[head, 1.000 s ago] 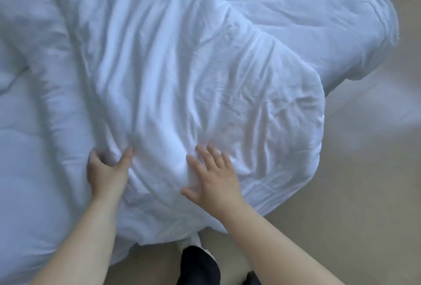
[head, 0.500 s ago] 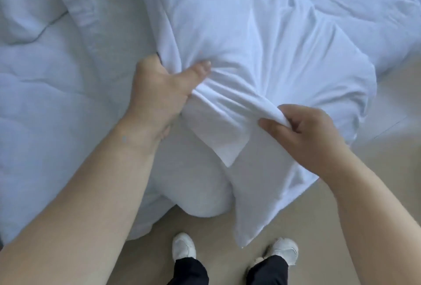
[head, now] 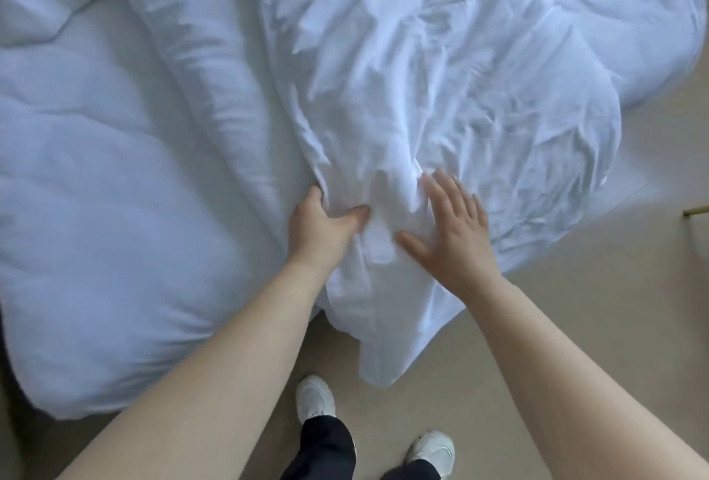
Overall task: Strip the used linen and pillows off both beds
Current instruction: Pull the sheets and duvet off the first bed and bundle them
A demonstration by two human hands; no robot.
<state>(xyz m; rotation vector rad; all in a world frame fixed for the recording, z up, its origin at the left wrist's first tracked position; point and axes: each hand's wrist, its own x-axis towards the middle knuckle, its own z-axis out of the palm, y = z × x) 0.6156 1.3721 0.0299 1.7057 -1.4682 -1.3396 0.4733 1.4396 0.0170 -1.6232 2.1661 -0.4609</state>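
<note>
Crumpled white linen sheet (head: pixel 441 96), possibly a duvet cover, lies bunched on padded white bed (head: pixel 96 211), 1 corner overhanging. Left hand (head: pixel 322 226) grips a fold; right hand (head: pixel 452 234) flat, spread, holding nothing. Stripping judged early: sheet not yet off.

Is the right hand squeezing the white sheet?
No, the right hand lies flat on the white sheet with its fingers spread out straight.

Pale beige floor (head: pixel 575 326) in soft, even light, a thin brass-coloured bar (head: pixel 696 210) at far right.
</note>
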